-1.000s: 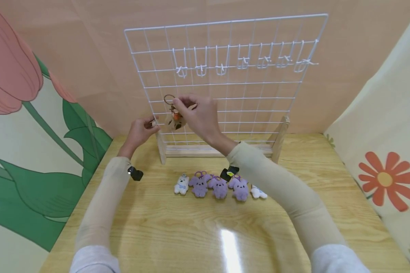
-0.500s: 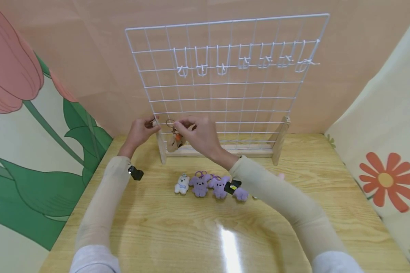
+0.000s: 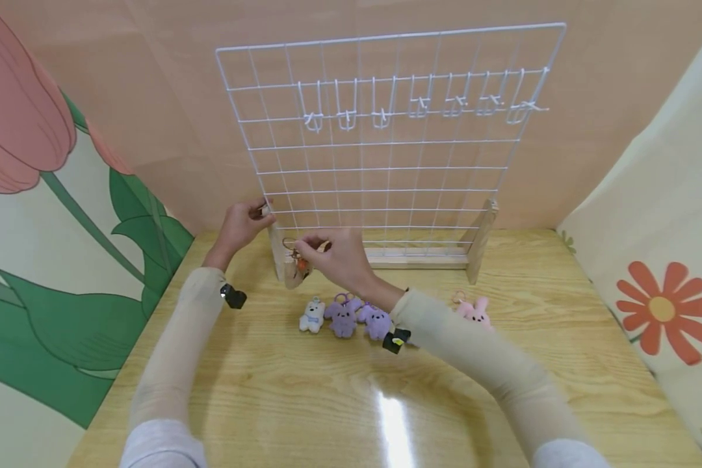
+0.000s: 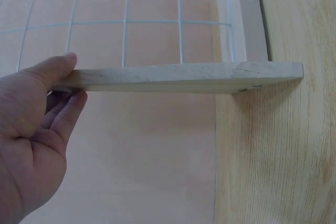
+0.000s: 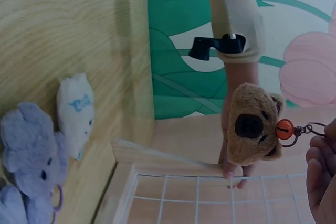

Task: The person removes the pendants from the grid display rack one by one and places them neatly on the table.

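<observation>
My right hand pinches the metal ring of a brown plush bear-head keychain, which hangs in front of the lower left of the white wire grid rack. An orange bell dangles between the ring and the head. My left hand grips the top of the rack's left wooden upright, thumb on one side and fingers on the other. On the table below lie a white plush keychain and purple plush keychains. A pink bunny keychain shows beside my right forearm, which hides part of the row.
Several white wire hooks hang along an upper bar of the grid. The right wooden upright stands at the far end of the base. A peach backdrop is behind; floral panels flank the wooden table.
My right hand has lowered the bear keychain from mid-grid down to the rack's base at the left. The pink bunny has come into sight. My left hand stays on the upright.
</observation>
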`<state>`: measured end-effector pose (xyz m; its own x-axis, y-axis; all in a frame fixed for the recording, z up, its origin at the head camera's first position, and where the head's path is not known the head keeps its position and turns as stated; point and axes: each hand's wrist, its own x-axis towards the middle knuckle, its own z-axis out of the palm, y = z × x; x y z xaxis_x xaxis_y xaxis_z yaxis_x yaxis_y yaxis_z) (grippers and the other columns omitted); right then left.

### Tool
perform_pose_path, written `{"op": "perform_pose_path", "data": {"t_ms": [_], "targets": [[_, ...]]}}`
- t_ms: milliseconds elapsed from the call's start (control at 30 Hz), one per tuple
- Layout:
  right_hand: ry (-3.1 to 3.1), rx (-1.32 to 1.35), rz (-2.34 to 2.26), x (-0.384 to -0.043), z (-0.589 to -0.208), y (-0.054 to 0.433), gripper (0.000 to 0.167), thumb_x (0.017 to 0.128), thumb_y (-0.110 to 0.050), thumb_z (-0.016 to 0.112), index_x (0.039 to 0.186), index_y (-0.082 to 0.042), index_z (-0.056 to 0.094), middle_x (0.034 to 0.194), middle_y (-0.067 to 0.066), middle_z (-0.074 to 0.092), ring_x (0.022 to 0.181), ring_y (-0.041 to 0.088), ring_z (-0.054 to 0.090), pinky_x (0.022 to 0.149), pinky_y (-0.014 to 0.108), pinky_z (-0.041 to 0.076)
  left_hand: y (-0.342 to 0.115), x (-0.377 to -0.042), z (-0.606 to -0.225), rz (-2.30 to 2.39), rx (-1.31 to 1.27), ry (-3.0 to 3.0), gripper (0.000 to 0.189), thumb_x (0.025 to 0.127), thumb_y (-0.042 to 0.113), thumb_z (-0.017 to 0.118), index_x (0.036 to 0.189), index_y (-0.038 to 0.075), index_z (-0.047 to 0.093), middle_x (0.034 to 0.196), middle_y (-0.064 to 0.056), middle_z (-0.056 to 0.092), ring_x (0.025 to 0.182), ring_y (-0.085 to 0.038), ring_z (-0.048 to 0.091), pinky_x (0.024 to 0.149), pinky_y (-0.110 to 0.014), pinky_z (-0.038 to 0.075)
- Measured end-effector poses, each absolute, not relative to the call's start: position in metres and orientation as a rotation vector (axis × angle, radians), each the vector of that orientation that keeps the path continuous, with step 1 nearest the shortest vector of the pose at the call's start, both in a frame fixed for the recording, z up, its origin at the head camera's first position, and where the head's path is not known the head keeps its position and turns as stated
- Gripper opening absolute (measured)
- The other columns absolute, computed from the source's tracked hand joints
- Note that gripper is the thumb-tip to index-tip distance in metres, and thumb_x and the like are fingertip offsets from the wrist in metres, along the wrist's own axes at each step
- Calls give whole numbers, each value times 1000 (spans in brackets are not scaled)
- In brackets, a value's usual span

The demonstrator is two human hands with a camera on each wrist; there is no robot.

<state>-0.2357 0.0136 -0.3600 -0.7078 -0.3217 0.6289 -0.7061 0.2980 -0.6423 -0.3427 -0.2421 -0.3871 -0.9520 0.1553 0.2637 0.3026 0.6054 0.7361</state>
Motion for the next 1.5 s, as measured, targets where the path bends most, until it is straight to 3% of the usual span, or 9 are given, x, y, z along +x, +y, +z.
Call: {"op": "perform_pose_path", "data": {"t_ms": [233,667,1233,1500], "targets": [[-2221,946,1387,-230,-380,8,16,96,-18,72,93,-8,82,80,0,78,62,9,70,57,17,57,-242,-342,-386,-1281,-376,-2663,47,96,14,74,139,2,61,136,-22,63,118,-37,66,97,-43,58],[-2288,970,1413,-217,-408,-7,14,96,-19,72,92,-10,82,79,-4,77,67,-3,66,62,17,57,-243,-345,-388,-1306,-396,-2658,48,97,14,73,140,0,59,143,-24,58,123,-38,63,100,-43,56],[-2370,937,1491,-196,-442,-26,12,94,-22,75,87,-14,82,75,-8,76,67,-5,65,46,17,49,-242,-344,-388,-1328,-400,-2644,46,97,14,72,140,0,60,141,-22,60,122,-36,64,99,-42,57],[-2443,932,1478,-188,-459,-32,12,94,-23,73,90,-15,82,76,-9,76,67,-8,63,47,13,46,-241,-344,-388,-1360,-400,-2642,46,98,10,71,140,-1,58,139,-26,59,123,-38,63,99,-41,56]]}}
